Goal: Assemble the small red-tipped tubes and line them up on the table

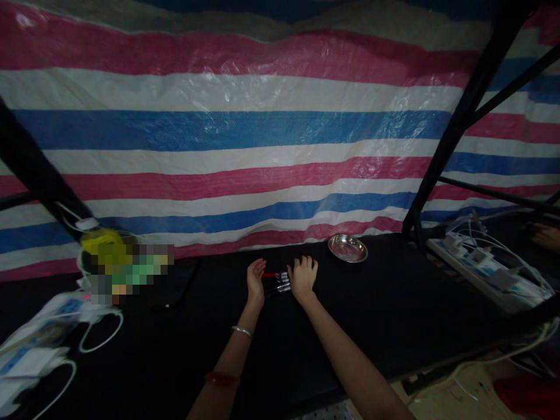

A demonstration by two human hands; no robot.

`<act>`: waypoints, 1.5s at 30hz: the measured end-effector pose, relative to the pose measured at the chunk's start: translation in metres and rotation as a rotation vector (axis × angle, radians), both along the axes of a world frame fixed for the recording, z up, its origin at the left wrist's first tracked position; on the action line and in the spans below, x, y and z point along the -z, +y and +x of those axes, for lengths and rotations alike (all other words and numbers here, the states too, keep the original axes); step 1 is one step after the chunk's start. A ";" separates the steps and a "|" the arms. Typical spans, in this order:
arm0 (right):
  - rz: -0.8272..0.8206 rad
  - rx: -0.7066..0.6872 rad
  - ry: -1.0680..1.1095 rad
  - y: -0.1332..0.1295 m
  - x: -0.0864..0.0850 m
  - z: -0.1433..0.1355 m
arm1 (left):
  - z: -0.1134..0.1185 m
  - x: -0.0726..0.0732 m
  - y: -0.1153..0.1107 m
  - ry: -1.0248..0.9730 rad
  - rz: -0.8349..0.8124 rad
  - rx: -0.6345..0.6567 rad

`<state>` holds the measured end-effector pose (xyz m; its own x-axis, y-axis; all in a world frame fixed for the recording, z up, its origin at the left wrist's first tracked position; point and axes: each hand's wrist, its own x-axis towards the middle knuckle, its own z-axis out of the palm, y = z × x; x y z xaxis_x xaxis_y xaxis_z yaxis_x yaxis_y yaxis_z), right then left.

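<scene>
Several slim pens (276, 287), one red and others dark with silvery ends, lie crosswise on the black tabletop (280, 332) between my hands. My left hand (255, 281) stands on its edge at their left ends, fingers stretched and palm turned inward, apparently touching them. Palm down, my right hand (303, 277) rests at the silvery right ends, its fingers slightly spread and covering part of them. Whether any pen is held under the right palm is hidden. A shallow round metal dish (347, 249) sits beyond my right hand.
At left are a power strip (65, 312) with white cables, a yellow item (105, 248) and a blurred-out patch. Another power strip (485, 262) with chargers lies at right, near part of another person's hand (546, 236). A striped sheet (245, 128) hangs behind, between black frame posts.
</scene>
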<state>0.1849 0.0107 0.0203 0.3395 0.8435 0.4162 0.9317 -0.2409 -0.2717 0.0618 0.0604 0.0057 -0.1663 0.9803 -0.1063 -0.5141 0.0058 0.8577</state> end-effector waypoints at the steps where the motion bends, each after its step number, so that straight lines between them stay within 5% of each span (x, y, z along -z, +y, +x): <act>1: 0.001 -0.001 0.002 -0.001 -0.001 0.000 | 0.000 0.000 0.000 0.004 0.006 0.002; 13: 0.213 -0.012 0.109 -0.010 -0.003 0.002 | -0.002 0.002 0.002 0.026 0.016 0.011; 18: 0.368 -0.139 0.157 -0.014 -0.006 -0.004 | -0.001 0.005 0.003 0.047 0.032 0.007; 27: 0.593 -0.687 0.204 -0.053 -0.020 -0.051 | -0.003 0.013 0.008 0.059 0.050 0.017; 35: 0.334 -1.480 -0.343 -0.101 0.000 -0.121 | -0.004 0.014 0.010 0.101 0.055 0.052; 45: 0.346 -1.282 -0.236 -0.084 0.003 -0.123 | -0.006 0.015 0.024 0.199 0.009 0.115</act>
